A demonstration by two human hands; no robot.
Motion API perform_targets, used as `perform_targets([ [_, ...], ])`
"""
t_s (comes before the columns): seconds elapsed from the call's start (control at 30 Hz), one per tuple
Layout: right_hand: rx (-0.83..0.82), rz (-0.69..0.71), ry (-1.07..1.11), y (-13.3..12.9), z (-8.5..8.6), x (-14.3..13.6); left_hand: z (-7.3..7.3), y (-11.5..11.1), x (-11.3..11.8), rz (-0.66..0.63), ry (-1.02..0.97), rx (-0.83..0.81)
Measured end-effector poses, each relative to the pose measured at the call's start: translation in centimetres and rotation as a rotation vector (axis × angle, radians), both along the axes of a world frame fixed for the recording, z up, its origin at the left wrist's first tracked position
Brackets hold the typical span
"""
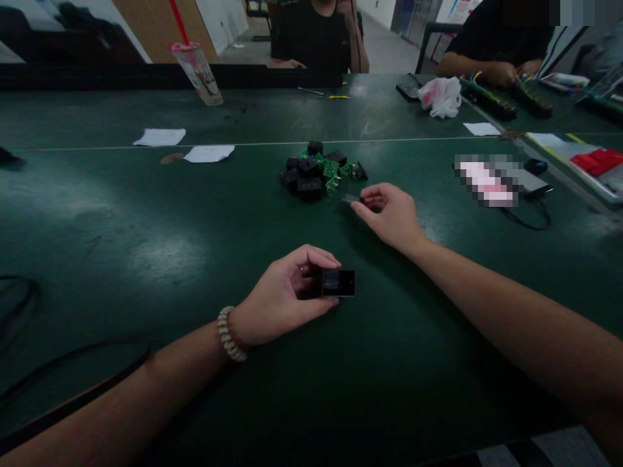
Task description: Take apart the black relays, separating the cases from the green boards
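Observation:
Between the thumb and fingers of my left hand is a small black rectangular case, its dark glossy inside facing me. Farther off and to the right, my right hand pinches a small thin dark piece just above the tabletop; its exact kind cannot be made out. Just beyond that piece lies a pile of black plastic housings mixed with small green circuit boards. A beaded bracelet circles my left wrist.
A plastic cup with a red straw stands at the far left. White paper pieces lie left of the pile. A crumpled plastic bag, a cable and a tray are on the right. Two people sit across the table.

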State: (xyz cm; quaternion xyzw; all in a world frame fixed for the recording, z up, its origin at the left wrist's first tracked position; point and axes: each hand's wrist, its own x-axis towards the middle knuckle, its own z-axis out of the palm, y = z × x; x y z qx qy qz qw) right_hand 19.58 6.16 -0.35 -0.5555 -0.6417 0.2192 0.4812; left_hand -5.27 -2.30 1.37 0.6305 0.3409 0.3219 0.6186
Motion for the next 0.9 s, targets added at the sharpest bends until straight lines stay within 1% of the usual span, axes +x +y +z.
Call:
perform_targets([
  [0.07,0.124,-0.030,-0.069,0.9,-0.4,-0.1,0.0,0.0,0.0,0.005,-0.008,-0.005],
  [0.13,0.211,0.011,-0.163,1.1,-0.7,-0.1,0.0,0.0,0.0,0.007,-0.007,-0.007],
  [0.2,0.256,0.076,-0.272,0.8,-0.8,0.0,0.1,0.0,0.0,0.002,-0.005,-0.008],
  [0.33,0.243,0.169,-0.435,0.3,-0.9,0.0,0.2,-0.1,-0.1,0.004,0.010,-0.011],
  [0.43,0.205,0.200,-0.503,0.5,-0.9,-0.4,0.2,-0.1,-0.1,-0.004,0.013,0.001],
  [0.67,0.188,0.181,-0.570,1.5,-0.8,-1.7,0.4,0.0,0.0,0.000,0.016,0.016],
  [0.9,0.187,0.122,-0.551,4.2,-0.8,-3.4,0.2,-0.1,0.0,-0.003,0.002,0.014],
])
